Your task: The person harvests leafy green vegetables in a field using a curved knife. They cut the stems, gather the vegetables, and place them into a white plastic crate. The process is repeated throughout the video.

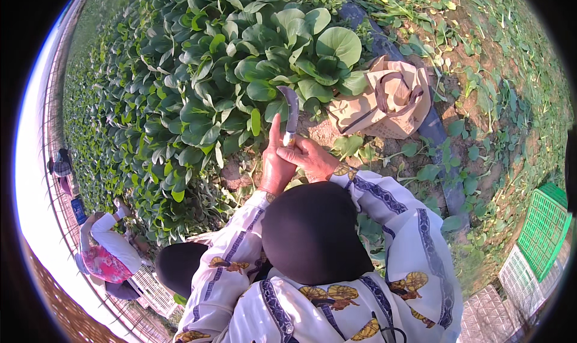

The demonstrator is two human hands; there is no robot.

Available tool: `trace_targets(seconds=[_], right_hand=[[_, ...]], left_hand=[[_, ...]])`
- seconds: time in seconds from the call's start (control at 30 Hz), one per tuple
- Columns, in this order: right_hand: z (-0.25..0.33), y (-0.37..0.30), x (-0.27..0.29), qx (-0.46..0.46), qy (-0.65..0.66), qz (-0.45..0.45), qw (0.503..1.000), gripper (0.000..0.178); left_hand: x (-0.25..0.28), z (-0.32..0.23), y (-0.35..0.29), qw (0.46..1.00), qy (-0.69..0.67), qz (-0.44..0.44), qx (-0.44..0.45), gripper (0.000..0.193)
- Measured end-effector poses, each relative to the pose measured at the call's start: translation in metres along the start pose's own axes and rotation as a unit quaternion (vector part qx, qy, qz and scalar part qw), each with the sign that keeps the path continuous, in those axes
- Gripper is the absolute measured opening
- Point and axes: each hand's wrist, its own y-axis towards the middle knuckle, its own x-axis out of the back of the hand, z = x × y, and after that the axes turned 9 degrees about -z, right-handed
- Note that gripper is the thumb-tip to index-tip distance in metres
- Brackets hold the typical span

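Observation:
A small curved sickle knife (293, 110) points upward from my right hand (314, 161), which is closed around its pale handle. My left hand (277, 167) meets the right one, its index finger stretched out beside the blade. The right thumb lies across the left hand; the left hand's other fingers are mostly hidden. Both hands are over soil at the edge of a bed of leafy greens (264, 66), with broad round leaves just beyond the blade. To the right of the blade a crumpled brown paper sack (390, 102) sits on the ground.
A dark flat hose (437, 140) runs along the bed, with cut leaves scattered beyond it. Green (544, 229) and white crates (522, 277) stand at lower right. At lower left a person in white sleeves (114, 244) crouches beside a white crate (155, 290).

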Motion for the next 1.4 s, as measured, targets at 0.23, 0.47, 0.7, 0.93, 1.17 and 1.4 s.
trace_targets(seconds=[0.23,0.47,0.7,0.93,1.17,1.4], right_hand=[[-0.062,-0.078,0.083,0.056,0.025,-0.381,0.923,0.016],[-0.081,-0.092,0.059,-0.081,0.113,-0.448,0.883,0.02],[-0.065,-0.064,0.063,-0.009,0.123,-0.408,0.905,0.039],[-0.069,0.014,0.068,0.086,-0.001,-0.453,0.887,0.049],[-0.064,0.023,0.066,0.055,-0.02,-0.451,0.891,0.052],[-0.052,-0.011,0.077,0.054,0.014,-0.487,0.872,0.054]], left_hand=[[-0.067,-0.043,0.033,0.971,-0.052,0.203,-0.115,0.033],[-0.148,-0.071,0.136,0.937,-0.029,0.091,-0.337,0.031],[-0.105,-0.011,0.176,0.921,0.205,0.065,-0.324,0.051],[-0.099,-0.002,0.183,0.925,0.187,0.046,-0.327,0.054],[-0.097,-0.003,0.192,0.897,0.192,0.009,-0.397,0.052],[-0.127,-0.046,0.156,0.913,0.037,0.061,-0.401,0.034]])
